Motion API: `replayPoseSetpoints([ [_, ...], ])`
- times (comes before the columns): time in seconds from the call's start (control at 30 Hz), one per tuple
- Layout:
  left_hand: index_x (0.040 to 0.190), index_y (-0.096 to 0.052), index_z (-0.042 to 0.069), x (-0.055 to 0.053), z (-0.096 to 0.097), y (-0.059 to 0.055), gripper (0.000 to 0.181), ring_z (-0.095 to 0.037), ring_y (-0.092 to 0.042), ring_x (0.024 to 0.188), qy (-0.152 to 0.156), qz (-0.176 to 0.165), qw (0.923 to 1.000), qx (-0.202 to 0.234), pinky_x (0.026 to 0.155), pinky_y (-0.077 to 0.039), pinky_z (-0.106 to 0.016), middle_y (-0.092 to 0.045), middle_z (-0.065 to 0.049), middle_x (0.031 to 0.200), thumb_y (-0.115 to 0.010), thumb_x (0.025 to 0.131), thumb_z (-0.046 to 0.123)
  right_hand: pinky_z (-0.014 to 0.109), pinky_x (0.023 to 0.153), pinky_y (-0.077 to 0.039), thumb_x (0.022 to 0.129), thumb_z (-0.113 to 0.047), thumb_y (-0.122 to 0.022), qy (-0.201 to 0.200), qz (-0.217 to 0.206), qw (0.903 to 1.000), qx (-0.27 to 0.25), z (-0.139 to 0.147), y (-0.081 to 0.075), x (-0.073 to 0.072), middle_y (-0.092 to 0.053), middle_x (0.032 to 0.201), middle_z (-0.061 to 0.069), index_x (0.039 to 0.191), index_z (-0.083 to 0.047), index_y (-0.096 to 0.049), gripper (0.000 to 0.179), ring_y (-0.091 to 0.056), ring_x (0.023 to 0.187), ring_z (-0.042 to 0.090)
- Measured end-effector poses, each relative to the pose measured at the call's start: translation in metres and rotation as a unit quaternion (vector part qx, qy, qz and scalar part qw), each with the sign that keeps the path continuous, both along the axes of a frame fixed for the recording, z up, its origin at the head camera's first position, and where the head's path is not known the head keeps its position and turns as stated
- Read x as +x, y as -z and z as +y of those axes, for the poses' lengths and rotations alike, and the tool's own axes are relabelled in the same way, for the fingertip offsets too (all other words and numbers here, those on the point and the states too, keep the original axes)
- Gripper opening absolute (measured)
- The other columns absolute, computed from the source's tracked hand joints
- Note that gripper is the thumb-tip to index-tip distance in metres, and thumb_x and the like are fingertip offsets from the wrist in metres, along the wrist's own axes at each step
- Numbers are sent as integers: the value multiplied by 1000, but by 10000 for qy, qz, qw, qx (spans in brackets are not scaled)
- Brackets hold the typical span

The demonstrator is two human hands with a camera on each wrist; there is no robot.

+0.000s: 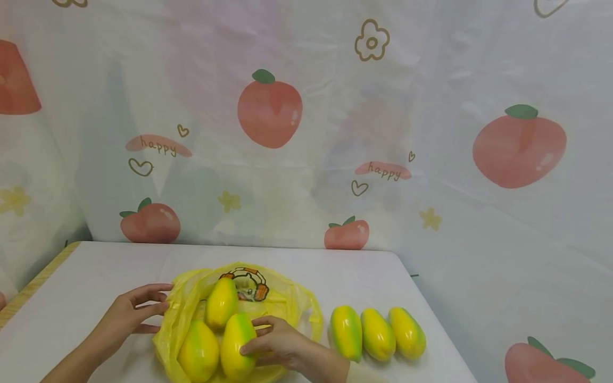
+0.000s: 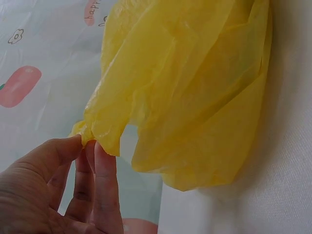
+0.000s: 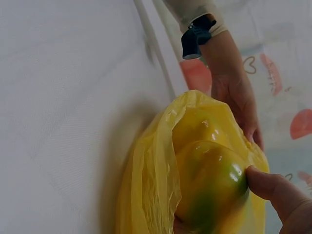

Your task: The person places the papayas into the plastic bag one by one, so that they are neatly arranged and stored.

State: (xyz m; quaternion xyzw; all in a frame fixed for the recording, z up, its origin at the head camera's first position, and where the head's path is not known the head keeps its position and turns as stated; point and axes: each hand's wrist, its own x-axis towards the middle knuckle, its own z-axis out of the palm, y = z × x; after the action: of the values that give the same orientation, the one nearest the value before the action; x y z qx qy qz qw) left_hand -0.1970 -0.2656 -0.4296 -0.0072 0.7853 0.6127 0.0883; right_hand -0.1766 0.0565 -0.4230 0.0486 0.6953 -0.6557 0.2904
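While the left hand [image 1: 131, 311] pinches the edge of the yellow bag [image 1: 184, 298] at lower left, the right hand [image 1: 287, 340] grips 1 yellow-green fruit [image 1: 237, 348] near bottom centre, beside 2 bagged fruits [image 1: 222, 304]; 3 loose fruits [image 1: 378, 336] lie lower right. Loading or unloading seems in hand, direction unclear; next calls for a wide-held bag.
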Motion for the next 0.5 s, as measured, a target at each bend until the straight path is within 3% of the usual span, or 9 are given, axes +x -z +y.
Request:
replayPoseSetpoints([
  [0.5,139,-52,4,1,3,-5,57,-14,-65,93,42,-5,9999,-105,76,-61,-40,-61,-9,115,-70,92,30,48,85,-58,81,3,-75,-33,34,9998,210,-14,5,-2,-58,109,16,128,1,-52,52,-67,94,24],
])
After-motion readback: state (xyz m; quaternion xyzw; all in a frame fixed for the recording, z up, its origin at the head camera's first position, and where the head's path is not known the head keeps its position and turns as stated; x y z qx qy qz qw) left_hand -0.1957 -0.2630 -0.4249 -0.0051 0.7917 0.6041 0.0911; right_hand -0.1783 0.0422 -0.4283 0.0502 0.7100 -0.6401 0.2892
